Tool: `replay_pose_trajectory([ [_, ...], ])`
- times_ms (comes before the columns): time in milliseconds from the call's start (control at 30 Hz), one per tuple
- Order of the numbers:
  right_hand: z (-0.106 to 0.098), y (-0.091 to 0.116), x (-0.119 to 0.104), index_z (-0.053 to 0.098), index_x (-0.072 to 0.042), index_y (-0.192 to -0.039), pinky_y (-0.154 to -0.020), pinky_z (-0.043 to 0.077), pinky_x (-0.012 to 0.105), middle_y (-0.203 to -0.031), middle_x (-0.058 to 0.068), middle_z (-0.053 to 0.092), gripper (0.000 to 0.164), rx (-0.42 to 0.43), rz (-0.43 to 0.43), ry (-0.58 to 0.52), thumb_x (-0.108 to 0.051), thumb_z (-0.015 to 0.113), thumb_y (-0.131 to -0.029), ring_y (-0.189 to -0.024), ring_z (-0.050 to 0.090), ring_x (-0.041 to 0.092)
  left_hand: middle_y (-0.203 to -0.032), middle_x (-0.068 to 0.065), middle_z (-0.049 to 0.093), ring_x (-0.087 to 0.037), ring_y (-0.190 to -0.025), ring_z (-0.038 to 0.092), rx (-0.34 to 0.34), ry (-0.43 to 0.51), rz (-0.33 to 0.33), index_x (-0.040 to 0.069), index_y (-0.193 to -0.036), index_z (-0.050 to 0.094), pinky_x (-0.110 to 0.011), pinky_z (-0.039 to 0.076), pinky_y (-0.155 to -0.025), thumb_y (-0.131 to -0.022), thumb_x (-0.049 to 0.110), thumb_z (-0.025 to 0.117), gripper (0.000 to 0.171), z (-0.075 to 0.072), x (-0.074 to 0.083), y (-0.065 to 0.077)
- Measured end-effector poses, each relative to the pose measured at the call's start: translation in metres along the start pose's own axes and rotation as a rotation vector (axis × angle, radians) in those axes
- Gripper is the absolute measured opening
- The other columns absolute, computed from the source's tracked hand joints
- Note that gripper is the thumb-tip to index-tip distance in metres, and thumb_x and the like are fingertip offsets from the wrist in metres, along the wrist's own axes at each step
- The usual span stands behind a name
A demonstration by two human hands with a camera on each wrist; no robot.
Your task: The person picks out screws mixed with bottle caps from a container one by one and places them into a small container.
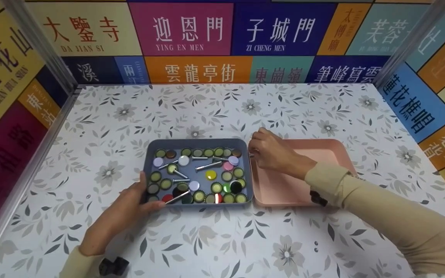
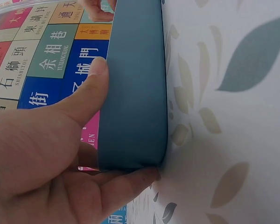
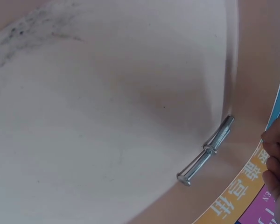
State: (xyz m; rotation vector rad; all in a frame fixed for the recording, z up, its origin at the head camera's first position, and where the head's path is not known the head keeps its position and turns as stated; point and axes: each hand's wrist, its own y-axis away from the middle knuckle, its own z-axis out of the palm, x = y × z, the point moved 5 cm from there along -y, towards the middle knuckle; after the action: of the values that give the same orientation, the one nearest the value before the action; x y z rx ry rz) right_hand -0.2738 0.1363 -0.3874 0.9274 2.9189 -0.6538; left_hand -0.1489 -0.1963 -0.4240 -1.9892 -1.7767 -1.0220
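Observation:
My left hand (image 1: 124, 208) grips the near left corner of a blue-grey tray (image 1: 151, 143). In the left wrist view its thumb (image 2: 97, 77) lies at the rim and its fingers (image 2: 126, 184) bend round the corner. Bottle caps (image 1: 199, 196) and silver screws (image 1: 208, 166) are scattered in this tray. My right hand (image 1: 274, 150) is over the left side of a pink tray (image 1: 334, 143), fingers bent together; I cannot tell whether something is between them. Silver threaded screws (image 3: 205, 151) lie against the pink tray's wall in the right wrist view, close to this hand (image 3: 276, 158).
Both trays stand side by side on a table with a flower-patterned cover (image 1: 168, 112). Panels with coloured lettering (image 1: 191, 29) rise behind it and at both sides. The pink tray's floor (image 3: 107, 116) has dark smudges near one edge.

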Motion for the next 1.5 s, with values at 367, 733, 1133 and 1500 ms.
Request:
replay_pose_trajectory([
  [367, 0.003, -0.009, -0.010, 0.071, 0.001, -0.081, -0.070, 0.050, 0.039, -0.080, 0.012, 0.066, 0.011, -0.036, 0.011, 0.000, 0.007, 0.066, -0.073, -0.077, 0.054, 0.028, -0.153, -0.039, 0.033, -0.048, -0.143, 0.037, -0.006, 0.026, -0.027, -0.011, -0.154, -0.002, -0.060, 0.024, -0.122, -0.090, 0.043, 0.071, 0.111, 0.001, -0.003, 0.000],
  [733, 0.005, -0.021, -0.018, 0.077, 0.001, -0.086, -0.067, 0.047, 0.038, -0.081, 0.014, 0.069, 0.015, -0.071, 0.021, -0.053, 0.006, 0.066, -0.078, -0.075, 0.052, 0.027, -0.154, -0.037, 0.032, -0.048, -0.142, 0.038, -0.011, 0.042, -0.031, -0.007, -0.155, -0.004, -0.059, 0.022, -0.122, -0.090, 0.046, 0.070, 0.113, 0.000, -0.002, 0.000],
  [1133, 0.015, -0.029, -0.026, 0.077, 0.002, -0.090, -0.075, 0.055, 0.039, -0.087, 0.015, 0.069, 0.009, -0.186, 0.091, -0.049, 0.000, 0.073, -0.082, -0.083, 0.057, 0.029, -0.153, -0.039, 0.031, -0.051, -0.143, 0.035, -0.010, -0.003, -0.026, -0.008, -0.155, -0.004, -0.061, 0.024, -0.121, -0.090, 0.048, 0.069, 0.113, 0.000, -0.001, 0.001],
  [1500, 0.023, -0.040, -0.035, 0.078, 0.001, -0.091, -0.079, 0.054, 0.043, -0.092, 0.017, 0.072, 0.014, -0.291, 0.139, 0.007, -0.010, 0.076, -0.085, -0.087, 0.059, 0.033, -0.156, -0.038, 0.027, -0.050, -0.145, 0.032, -0.026, 0.013, -0.045, -0.008, -0.155, -0.004, -0.060, 0.022, -0.122, -0.091, 0.048, 0.068, 0.112, 0.000, -0.003, -0.001],
])
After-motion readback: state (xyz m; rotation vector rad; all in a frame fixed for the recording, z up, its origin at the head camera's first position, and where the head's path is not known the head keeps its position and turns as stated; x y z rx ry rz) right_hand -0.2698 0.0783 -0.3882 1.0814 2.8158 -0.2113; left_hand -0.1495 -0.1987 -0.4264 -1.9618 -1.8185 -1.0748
